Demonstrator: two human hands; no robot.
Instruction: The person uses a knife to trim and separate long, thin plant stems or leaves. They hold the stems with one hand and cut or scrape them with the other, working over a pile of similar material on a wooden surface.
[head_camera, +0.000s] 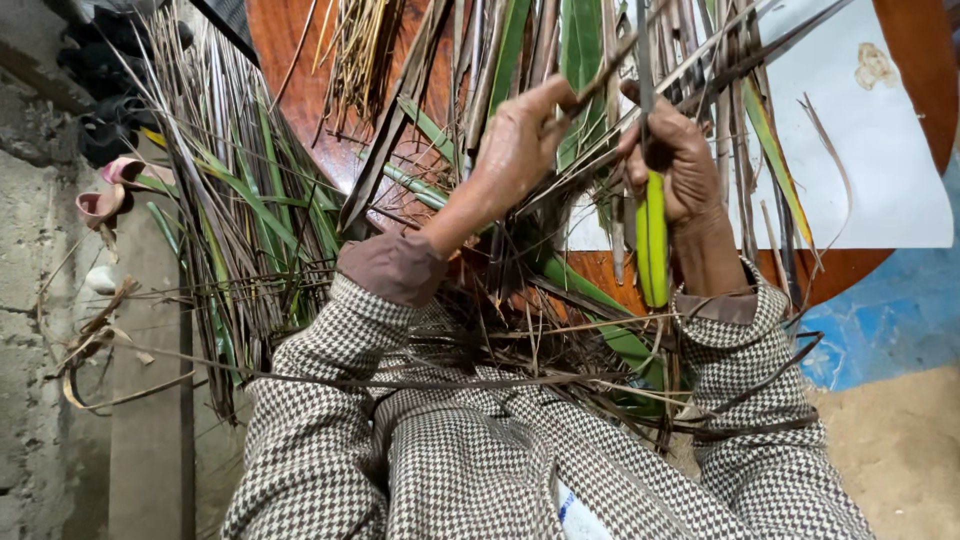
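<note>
**Stripping palm leaves with a knife**

Left hand has its fingers pinched shut on a thin dry leaf strip, held up over the pile of palm fronds. Right hand is wrapped tight round a knife with a yellow-green handle, blade pointing up beside the strip. Round reddish wooden surface sits underneath, white sheet on it

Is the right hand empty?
No: the right hand grips a yellow-green handled tool among the palm leaf strips.
</note>
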